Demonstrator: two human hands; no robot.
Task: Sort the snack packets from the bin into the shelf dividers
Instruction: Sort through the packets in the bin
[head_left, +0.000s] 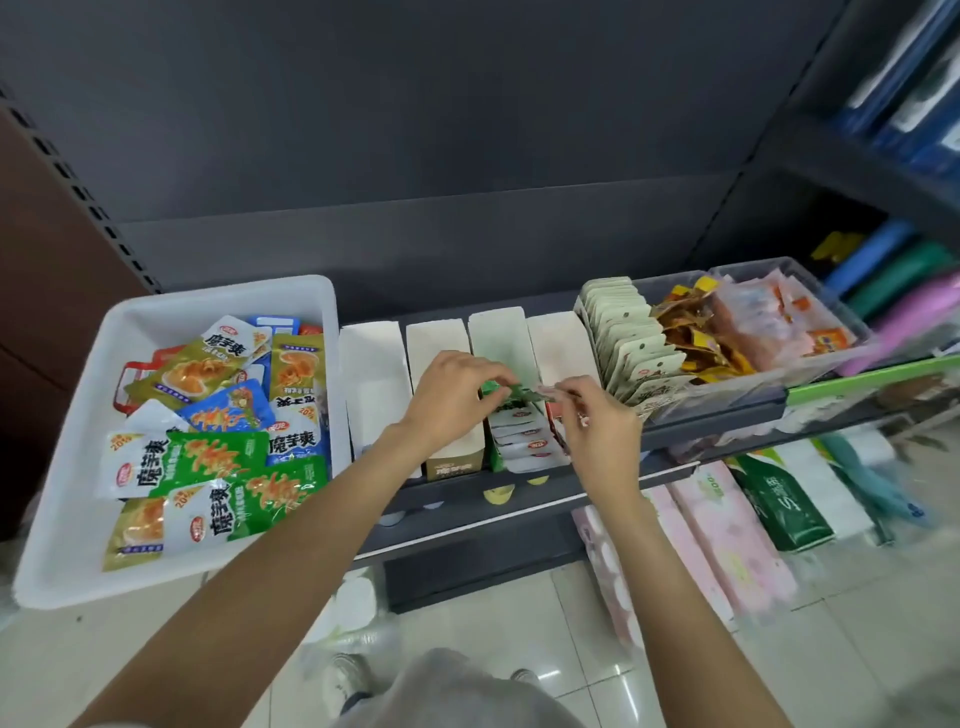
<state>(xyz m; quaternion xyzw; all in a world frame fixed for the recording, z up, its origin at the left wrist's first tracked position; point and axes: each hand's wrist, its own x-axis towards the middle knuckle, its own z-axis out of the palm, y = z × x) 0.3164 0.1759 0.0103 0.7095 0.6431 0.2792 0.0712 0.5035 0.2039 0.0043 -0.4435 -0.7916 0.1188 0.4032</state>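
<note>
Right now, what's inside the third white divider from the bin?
The third divider holds a row of white-topped packets, with both hands pinching a green packet above them. Lower layers are covered.

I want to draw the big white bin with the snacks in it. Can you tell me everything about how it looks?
The white bin looks like smooth plastic, a wide shallow rectangle with rounded corners and a thick rolled rim. It sits at the left end of the shelf, beside the first white divider, its near corner sticking out past the shelf edge. Inside lies a loose, overlapping heap of snack packets: green, blue, olive-gold and white ones, some face up, some turned. The far left part of its floor is bare. Neither hand touches it.
</note>
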